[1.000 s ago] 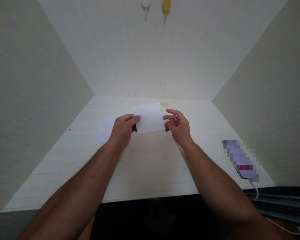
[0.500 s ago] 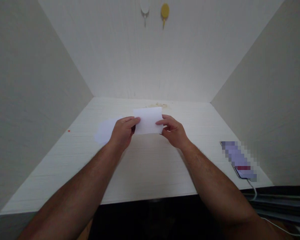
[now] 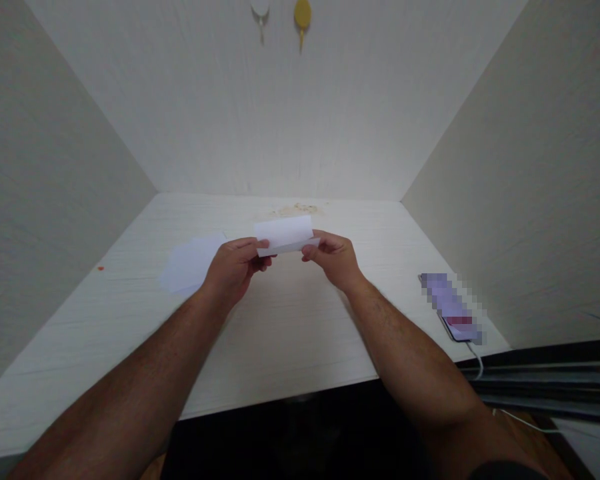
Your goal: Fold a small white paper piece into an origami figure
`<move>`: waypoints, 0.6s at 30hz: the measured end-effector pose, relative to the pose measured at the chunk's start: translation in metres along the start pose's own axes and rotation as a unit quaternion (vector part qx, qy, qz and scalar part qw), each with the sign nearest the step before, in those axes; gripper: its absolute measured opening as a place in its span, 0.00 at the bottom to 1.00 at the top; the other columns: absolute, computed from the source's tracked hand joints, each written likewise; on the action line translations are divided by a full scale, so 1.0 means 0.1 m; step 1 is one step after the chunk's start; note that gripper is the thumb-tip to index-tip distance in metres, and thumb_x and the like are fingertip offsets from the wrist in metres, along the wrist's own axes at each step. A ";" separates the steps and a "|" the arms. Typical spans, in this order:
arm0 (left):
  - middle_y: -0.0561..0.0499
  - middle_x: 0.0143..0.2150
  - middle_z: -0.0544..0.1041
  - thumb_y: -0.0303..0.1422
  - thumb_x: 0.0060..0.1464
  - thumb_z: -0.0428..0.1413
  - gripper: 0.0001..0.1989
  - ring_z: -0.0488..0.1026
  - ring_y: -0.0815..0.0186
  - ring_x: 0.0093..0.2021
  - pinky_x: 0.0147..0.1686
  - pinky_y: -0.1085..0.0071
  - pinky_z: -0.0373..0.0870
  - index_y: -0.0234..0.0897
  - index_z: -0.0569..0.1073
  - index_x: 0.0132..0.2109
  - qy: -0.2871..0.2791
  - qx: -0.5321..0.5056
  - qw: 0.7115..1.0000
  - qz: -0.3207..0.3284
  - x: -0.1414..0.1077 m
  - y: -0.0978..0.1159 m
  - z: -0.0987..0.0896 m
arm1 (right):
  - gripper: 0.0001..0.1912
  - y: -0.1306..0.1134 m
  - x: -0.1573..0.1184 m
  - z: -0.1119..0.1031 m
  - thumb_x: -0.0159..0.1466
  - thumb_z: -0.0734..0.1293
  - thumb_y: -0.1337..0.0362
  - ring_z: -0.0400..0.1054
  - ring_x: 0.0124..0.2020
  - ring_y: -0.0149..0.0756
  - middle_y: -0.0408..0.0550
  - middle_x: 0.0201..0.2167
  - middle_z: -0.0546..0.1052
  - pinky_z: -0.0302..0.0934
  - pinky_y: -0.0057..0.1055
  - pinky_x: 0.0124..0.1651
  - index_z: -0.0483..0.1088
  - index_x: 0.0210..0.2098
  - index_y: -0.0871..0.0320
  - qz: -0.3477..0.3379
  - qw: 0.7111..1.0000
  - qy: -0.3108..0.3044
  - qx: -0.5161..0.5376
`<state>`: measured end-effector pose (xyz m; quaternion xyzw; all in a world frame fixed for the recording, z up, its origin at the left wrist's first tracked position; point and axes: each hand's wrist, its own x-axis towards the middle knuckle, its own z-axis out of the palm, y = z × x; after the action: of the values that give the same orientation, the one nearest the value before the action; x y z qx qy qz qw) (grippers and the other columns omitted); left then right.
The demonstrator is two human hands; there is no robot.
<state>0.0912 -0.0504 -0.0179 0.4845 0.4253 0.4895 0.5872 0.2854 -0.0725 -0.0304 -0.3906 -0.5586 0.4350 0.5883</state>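
A small white sheet of paper (image 3: 284, 231) is held between both hands above the tabletop, its lower edge folded up into a narrow strip. My left hand (image 3: 237, 267) pinches its left end, thumb on the near face and fingers behind. At the other end, my right hand (image 3: 334, 259) grips the lower right corner of the fold between thumb and fingers. More white paper (image 3: 193, 260) lies flat on the table beyond my left wrist, partly hidden by that hand.
A phone (image 3: 450, 308), blurred out, lies at the right with a white cable (image 3: 480, 363) running over the table's edge. Walls enclose the white tabletop (image 3: 280, 347) on three sides. A yellow hook (image 3: 303, 15) and a white hook (image 3: 260, 9) are on the back wall. A small red bit (image 3: 101, 268) lies left.
The paper was flat and facing me; now its lower part is folded up. My right thumb has moved onto the fold. The whole view has shifted, with things appearing farther left.
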 end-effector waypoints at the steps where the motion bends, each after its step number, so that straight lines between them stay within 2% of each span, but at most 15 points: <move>1: 0.47 0.25 0.73 0.33 0.42 0.61 0.06 0.67 0.67 0.24 0.24 0.68 0.62 0.35 0.74 0.25 -0.004 -0.001 1.000 -0.001 -0.01 0.00 0.01 | 0.11 0.00 0.00 0.00 0.51 0.74 0.55 0.67 0.30 0.29 0.42 0.31 0.75 0.68 0.30 0.34 0.76 0.30 0.54 0.008 1.000 0.009 0.002; 5: 0.46 0.26 0.76 0.31 0.44 0.59 0.04 0.68 0.68 0.24 0.25 0.69 0.62 0.35 0.76 0.26 -0.014 0.011 1.000 -0.004 -0.03 -0.01 0.03 | 0.15 -0.03 -0.01 0.02 0.49 0.75 0.51 0.67 0.31 0.28 0.43 0.35 0.76 0.70 0.32 0.35 0.74 0.28 0.55 0.023 0.999 0.035 0.028; 8: 0.46 0.26 0.76 0.32 0.46 0.59 0.06 0.68 0.68 0.24 0.25 0.69 0.63 0.34 0.77 0.26 -0.028 0.022 0.999 0.007 -0.03 -0.04 0.02 | 0.16 -0.05 -0.02 0.03 0.49 0.75 0.52 0.67 0.28 0.27 0.42 0.32 0.76 0.70 0.31 0.33 0.73 0.27 0.56 0.020 0.998 0.054 0.037; 10: 0.46 0.27 0.77 0.37 0.51 0.58 0.11 0.70 0.67 0.25 0.25 0.69 0.65 0.34 0.78 0.29 -0.038 0.002 0.998 0.042 -0.03 -0.06 0.03 | 0.16 -0.05 -0.02 0.03 0.49 0.75 0.51 0.67 0.27 0.27 0.41 0.28 0.74 0.69 0.30 0.33 0.72 0.26 0.56 0.011 0.997 0.067 0.029; 12: 0.44 0.31 0.78 0.45 0.54 0.55 0.18 0.73 0.64 0.28 0.26 0.69 0.67 0.34 0.78 0.34 -0.037 -0.029 0.993 0.108 -0.04 -0.07 0.03 | 0.16 -0.06 -0.01 0.04 0.50 0.75 0.51 0.67 0.26 0.27 0.41 0.26 0.74 0.69 0.30 0.32 0.71 0.26 0.56 -0.002 0.996 0.083 0.021; 14: 0.45 0.35 0.78 0.49 0.52 0.57 0.21 0.74 0.63 0.32 0.29 0.69 0.70 0.35 0.78 0.41 -0.023 -0.024 0.984 0.176 -0.05 -0.07 0.05 | 0.16 -0.06 -0.02 0.05 0.50 0.75 0.51 0.66 0.25 0.28 0.40 0.26 0.73 0.68 0.30 0.31 0.71 0.26 0.56 -0.015 0.995 0.096 0.021; 15: 0.46 0.36 0.79 0.48 0.48 0.61 0.21 0.74 0.64 0.33 0.30 0.69 0.70 0.36 0.77 0.43 -0.013 -0.003 0.980 0.199 -0.06 -0.07 0.06 | 0.16 -0.06 -0.02 0.06 0.51 0.75 0.51 0.66 0.25 0.27 0.40 0.25 0.73 0.68 0.30 0.30 0.71 0.26 0.56 -0.019 0.995 0.100 0.023; 17: 0.49 0.35 0.78 0.41 0.41 0.68 0.21 0.73 0.67 0.31 0.31 0.72 0.69 0.36 0.76 0.43 0.016 0.056 0.975 0.216 -0.08 -0.05 0.08 | 0.15 -0.06 -0.03 0.08 0.51 0.74 0.52 0.66 0.24 0.27 0.40 0.24 0.72 0.67 0.29 0.29 0.71 0.26 0.56 -0.021 0.994 0.103 0.021; 18: 0.51 0.32 0.78 0.39 0.41 0.68 0.19 0.72 0.69 0.29 0.30 0.73 0.68 0.36 0.76 0.40 0.030 0.075 0.974 0.211 -0.09 -0.04 0.09 | 0.15 -0.05 -0.04 0.08 0.52 0.74 0.52 0.66 0.23 0.27 0.39 0.23 0.72 0.66 0.29 0.29 0.71 0.26 0.56 -0.017 0.995 0.101 0.015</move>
<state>0.0995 -0.0609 -0.0204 0.5909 0.3660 0.5834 0.4200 0.2775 -0.0781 -0.0264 -0.4142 -0.4967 0.3912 0.6548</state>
